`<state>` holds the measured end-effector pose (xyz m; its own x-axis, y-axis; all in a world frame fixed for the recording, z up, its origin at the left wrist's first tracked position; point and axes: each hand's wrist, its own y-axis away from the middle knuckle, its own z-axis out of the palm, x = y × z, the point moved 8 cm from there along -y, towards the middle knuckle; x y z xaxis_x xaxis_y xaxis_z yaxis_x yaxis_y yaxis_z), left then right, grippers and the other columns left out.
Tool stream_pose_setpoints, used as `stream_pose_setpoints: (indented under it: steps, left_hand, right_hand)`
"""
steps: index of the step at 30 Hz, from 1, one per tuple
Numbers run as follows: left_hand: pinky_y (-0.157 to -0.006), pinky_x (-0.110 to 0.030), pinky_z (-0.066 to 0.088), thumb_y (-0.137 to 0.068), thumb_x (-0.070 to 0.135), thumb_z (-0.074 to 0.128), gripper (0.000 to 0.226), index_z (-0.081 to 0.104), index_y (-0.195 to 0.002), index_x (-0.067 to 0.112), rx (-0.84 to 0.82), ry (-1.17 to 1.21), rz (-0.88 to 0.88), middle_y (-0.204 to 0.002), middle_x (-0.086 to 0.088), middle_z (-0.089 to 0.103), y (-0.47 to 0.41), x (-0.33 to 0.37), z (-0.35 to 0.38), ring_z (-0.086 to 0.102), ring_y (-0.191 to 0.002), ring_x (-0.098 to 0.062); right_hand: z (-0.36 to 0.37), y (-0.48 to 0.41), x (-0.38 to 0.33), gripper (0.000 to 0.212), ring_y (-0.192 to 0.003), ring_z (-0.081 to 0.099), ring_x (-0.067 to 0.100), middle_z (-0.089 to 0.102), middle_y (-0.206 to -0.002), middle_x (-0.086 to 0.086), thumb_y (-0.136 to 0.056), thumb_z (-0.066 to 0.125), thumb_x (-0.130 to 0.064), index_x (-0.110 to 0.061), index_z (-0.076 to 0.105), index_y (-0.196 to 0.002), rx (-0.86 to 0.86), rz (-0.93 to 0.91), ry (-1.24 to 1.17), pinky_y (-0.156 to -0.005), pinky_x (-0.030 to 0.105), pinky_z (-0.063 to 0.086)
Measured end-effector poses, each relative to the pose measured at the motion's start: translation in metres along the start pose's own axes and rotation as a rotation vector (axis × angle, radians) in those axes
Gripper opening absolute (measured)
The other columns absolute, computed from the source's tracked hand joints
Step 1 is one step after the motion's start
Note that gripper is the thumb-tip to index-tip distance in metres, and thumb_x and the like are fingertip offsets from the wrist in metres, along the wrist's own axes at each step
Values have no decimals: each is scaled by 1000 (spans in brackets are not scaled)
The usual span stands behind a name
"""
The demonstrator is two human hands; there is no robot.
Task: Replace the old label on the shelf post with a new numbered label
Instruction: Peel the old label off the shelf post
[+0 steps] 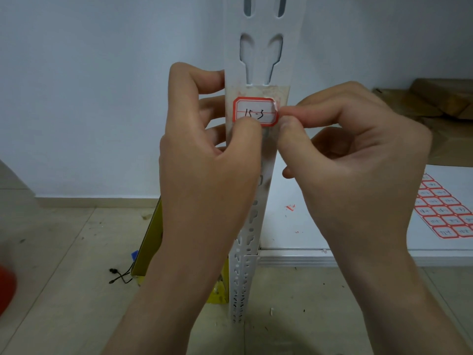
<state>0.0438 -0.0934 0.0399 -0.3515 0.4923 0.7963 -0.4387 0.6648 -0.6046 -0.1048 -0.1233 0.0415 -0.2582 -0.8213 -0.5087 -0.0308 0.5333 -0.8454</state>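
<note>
A plain pale wall (102,85) is filling the upper half of the view, from nine o'clock round to three. A light skirting board (97,202) is running along its foot. Beige floor tiles (64,290), speckled with small scraps, are spreading from seven o'clock to five. A white shelf board (294,226) is lying at four o'clock, and brown cardboard (435,103) is resting at two o'clock. Soft, even light is falling everywhere.

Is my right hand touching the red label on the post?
Touching. The head view shows the right hand pinching the peeled top-right corner of the red-bordered label between thumb and forefinger.
</note>
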Motion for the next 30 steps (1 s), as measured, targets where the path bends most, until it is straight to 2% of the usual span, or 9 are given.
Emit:
stream_pose_setpoints:
  steps: [4, 9, 12, 14, 19, 23, 30]
  left_hand:
    - [-65, -16, 60, -92, 6, 61, 27, 42, -104, 20, 3, -35, 3, -108, 0, 74, 0, -1, -1, 76, -89, -7]
    - [-63, -14, 58, -93, 4, 61, 27, 41, -104, 20, -1, -48, 2, -103, 6, 73, 1, 0, 1, 76, -84, -5]
    - [-62, -12, 58, -92, 1, 59, 28, 41, -103, 19, -5, -37, -3, -103, 6, 73, 1, 0, 1, 76, -85, -1]
    - [-60, -12, 57, -91, -1, 58, 29, 41, -101, 21, -5, -28, -10, -103, 4, 73, 1, 0, 1, 76, -83, -2]
    - [-58, -13, 56, -93, 3, 60, 27, 42, -103, 20, 5, -15, -21, -105, -3, 75, 0, -1, 0, 77, -79, -14]
    - [-60, -14, 57, -93, 1, 59, 27, 42, -103, 20, 0, -20, -19, -102, 0, 75, 1, -1, 1, 77, -80, -7]
    - [-62, -13, 56, -91, 4, 59, 27, 43, -104, 21, 8, -19, -19, -103, 0, 76, 1, -2, 1, 77, -82, -9]
  right_hand:
    - [2, -1, -2, 8, -68, 66, 12, 67, -83, -2, -92, 75, -8, -14, 76, -87, -16, -7, 24, -52, 29, 54]
    - [1, -3, -1, 12, -66, 67, 11, 68, -86, -6, -91, 75, -10, -21, 73, -87, -36, 27, 0, -53, 29, 55]
    - [4, -3, 0, 13, -60, 66, 18, 68, -88, -7, -88, 75, -14, -26, 73, -84, -82, 69, -14, -52, 26, 54]
    - [4, -2, -1, 10, -61, 65, 21, 68, -87, -5, -87, 74, -14, -23, 73, -83, -70, 53, -3, -51, 25, 52]
    - [-1, -1, 2, 8, -60, 67, 18, 72, -84, -8, -90, 73, -12, -19, 73, -85, -15, 34, 20, -50, 36, 55]
    - [-1, 0, 2, 9, -59, 66, 18, 71, -82, -4, -90, 73, -10, -17, 74, -85, 6, 21, 44, -50, 35, 54]
    - [2, 0, -2, 9, -65, 62, 16, 66, -82, 2, -89, 75, -5, -6, 75, -80, -2, -37, 77, -53, 26, 50]
